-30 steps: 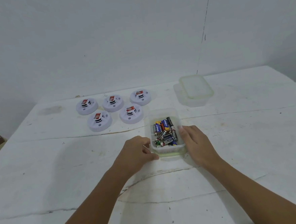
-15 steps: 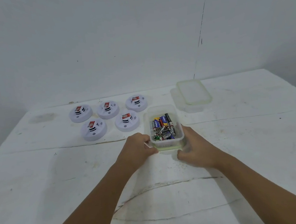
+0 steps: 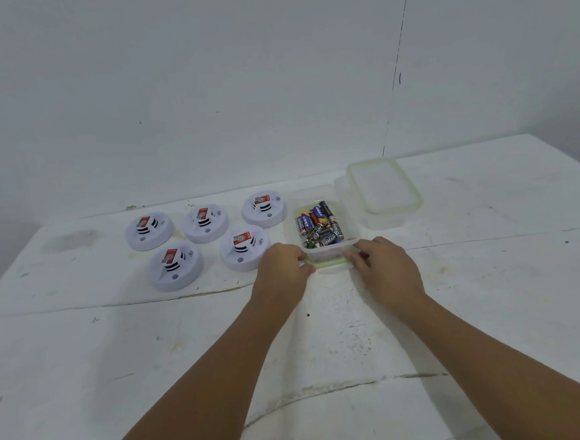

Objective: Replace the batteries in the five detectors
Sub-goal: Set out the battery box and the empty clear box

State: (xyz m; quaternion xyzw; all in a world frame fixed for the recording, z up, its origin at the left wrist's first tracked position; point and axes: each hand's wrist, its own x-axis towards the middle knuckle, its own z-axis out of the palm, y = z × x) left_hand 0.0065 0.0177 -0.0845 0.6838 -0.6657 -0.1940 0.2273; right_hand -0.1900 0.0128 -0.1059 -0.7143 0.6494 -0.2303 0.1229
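Several round white detectors (image 3: 244,248) with red labels lie in two rows at the table's back left. Right of them stands a clear plastic box (image 3: 325,260) holding several loose batteries (image 3: 320,226). My left hand (image 3: 282,270) grips the box's near left corner. My right hand (image 3: 383,268) grips its near right corner, fingers curled over the rim. Both forearms reach in from the bottom edge.
A clear lid with a green rim (image 3: 384,185) lies on a second container just behind and right of the box. The white table (image 3: 119,352) is cracked and stained; a white wall stands close behind it.
Both hands have pushed the battery box away from me, toward the detectors and the lid. My right hand shifted from the box's side to its near corner.
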